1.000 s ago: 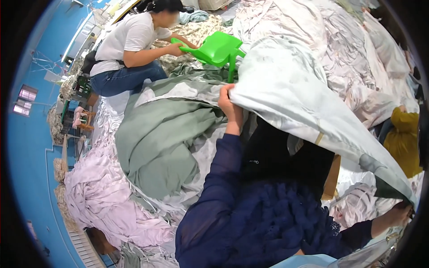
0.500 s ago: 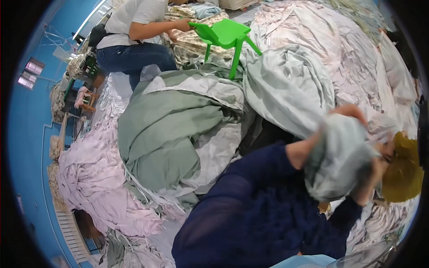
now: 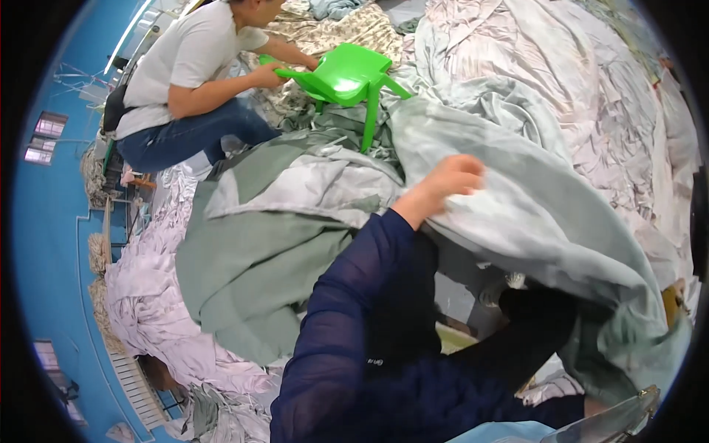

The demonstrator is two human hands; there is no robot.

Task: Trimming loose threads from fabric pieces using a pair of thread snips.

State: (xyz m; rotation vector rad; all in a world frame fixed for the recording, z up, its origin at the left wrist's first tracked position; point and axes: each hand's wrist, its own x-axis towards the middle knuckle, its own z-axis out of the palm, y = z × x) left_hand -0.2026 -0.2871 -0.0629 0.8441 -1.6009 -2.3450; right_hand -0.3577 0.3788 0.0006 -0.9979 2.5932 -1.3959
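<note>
My left hand point(image 3: 447, 184) is over a pale grey-green cloth point(image 3: 509, 173), its fingers curled and slightly blurred. Whether a fold of the cloth is inside those fingers is hidden. The cloth stretches in a long, loose sweep from the middle toward the lower right, where it darkens to green. Of my right hand point(image 3: 595, 406) only a bit of skin shows beyond the dark blue sleeve, near the cloth's lower end; its fingers are out of sight. Left of my left arm lies a heap of darker green fabric point(image 3: 258, 258) with a pale piece on top.
A co-worker point(image 3: 196, 81) crouches at the upper left, holding a green plastic chair point(image 3: 347, 74). Pinkish-white fabric heaps point(image 3: 509, 52) fill the upper right, and a lilac heap point(image 3: 162, 288) lies at left. A mustard-coloured item point(image 3: 672, 303) is at the right edge.
The bunched cloth I held in both hands is now spread out. My left hand has moved left and up, my right hand down. The co-worker and chair have shifted left and slightly down.
</note>
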